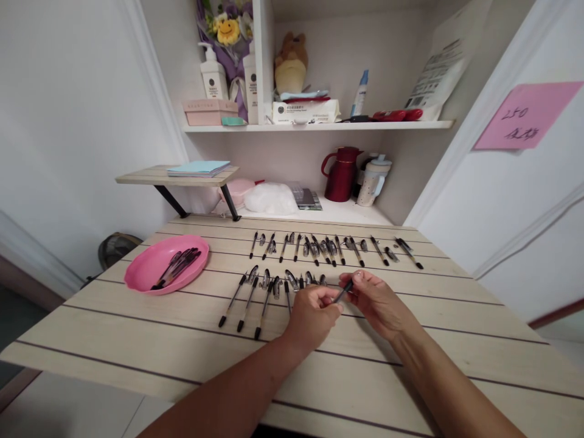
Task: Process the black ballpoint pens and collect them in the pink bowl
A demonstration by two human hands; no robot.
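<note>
My left hand (312,316) and my right hand (376,301) meet over the middle of the wooden table (137,340), both closed on one black pen (343,291) held between them. Just beyond my hands lies a near row of pens and caps (264,292). A farther row of pens and caps (333,248) stretches across the table behind it. A pink bowl (137,274) at the left holds several black pens (177,266).
A small raised wooden shelf (176,177) with a blue notebook stands at the back left. Behind the table sit a red jug (341,173), a white cup and a plastic bag. The upper shelf (319,126) carries bottles, boxes and a plush toy. A pink note (524,115) hangs at right.
</note>
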